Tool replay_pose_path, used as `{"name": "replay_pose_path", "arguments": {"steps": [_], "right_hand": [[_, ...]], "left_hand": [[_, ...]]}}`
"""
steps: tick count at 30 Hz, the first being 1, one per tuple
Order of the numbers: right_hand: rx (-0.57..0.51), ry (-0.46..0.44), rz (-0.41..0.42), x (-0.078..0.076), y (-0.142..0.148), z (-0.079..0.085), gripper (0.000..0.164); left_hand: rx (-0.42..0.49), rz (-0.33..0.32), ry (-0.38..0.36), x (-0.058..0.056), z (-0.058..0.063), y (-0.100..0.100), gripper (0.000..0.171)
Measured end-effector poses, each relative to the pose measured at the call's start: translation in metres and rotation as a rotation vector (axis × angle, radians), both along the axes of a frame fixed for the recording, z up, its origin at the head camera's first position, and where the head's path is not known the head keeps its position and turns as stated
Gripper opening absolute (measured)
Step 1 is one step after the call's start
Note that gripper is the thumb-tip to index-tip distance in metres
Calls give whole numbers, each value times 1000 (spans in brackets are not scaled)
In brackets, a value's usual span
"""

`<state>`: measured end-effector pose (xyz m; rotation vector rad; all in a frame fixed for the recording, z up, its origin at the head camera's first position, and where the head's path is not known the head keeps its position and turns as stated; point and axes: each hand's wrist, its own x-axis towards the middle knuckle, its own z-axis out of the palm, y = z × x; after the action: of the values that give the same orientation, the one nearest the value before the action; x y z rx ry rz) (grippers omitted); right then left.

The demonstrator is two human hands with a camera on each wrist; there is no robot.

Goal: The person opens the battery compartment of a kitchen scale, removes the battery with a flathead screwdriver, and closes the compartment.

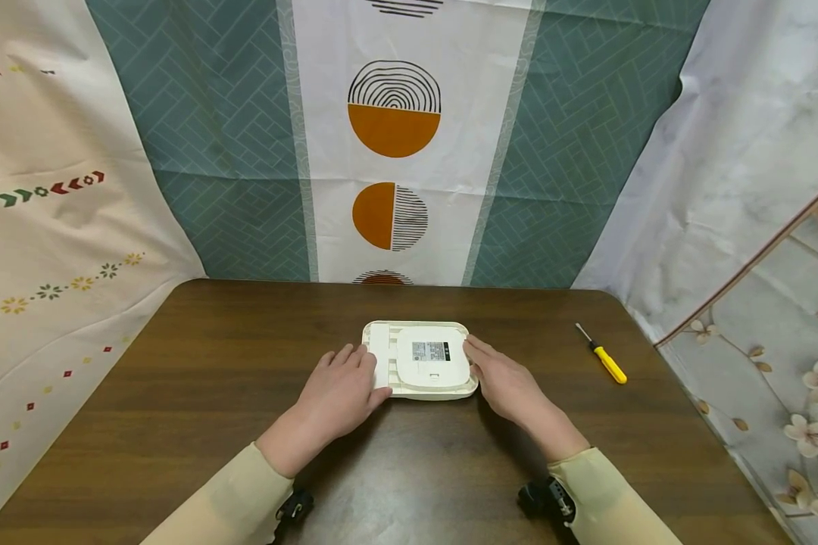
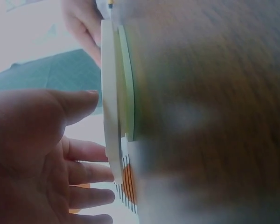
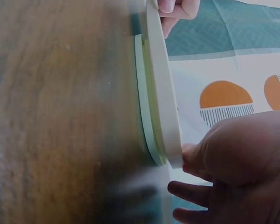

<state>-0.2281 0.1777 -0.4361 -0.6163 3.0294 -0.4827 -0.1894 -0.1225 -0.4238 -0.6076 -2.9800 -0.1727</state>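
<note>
A white flat device [image 1: 393,378] with rounded corners lies on the table, a raised squarish panel [image 1: 426,377] with a printed label facing up. Along its left end runs a smooth white strip [image 1: 379,348]. My left hand [image 1: 337,390] rests at that end, fingers fairly straight, thumb by the near corner. At the opposite end, my right hand [image 1: 511,380] touches the edge with extended fingers. The right wrist view shows the thumb [image 3: 196,156] against the device's corner. Below the device's body [image 2: 110,93], a thinner pale green layer [image 2: 129,88] shows close to the tabletop.
A screwdriver [image 1: 610,365] with a yellow handle lies on the right side of the brown wooden table [image 1: 177,424]. Patterned cloth [image 1: 238,136] hangs behind the far edge. More cloth flanks the table on both sides.
</note>
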Motion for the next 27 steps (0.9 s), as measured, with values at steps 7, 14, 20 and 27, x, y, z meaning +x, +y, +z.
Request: {"name": "replay_pose_path", "arguments": {"steps": [7,14,20,27], "right_hand": [[-10,7,12,0,3,2,53],[-21,10,15,0,2,0,53],[-23,7,18,0,2,-2,52],[-11,0,8,-2,1,-1,53]], "left_hand": [[50,-1,66,-6,1,1,51],[99,-10,6,-22,-1,4,56],[122,-11,-67,-32,-7,10,73],[73,-10,-144,-39,-8,14,79]]}}
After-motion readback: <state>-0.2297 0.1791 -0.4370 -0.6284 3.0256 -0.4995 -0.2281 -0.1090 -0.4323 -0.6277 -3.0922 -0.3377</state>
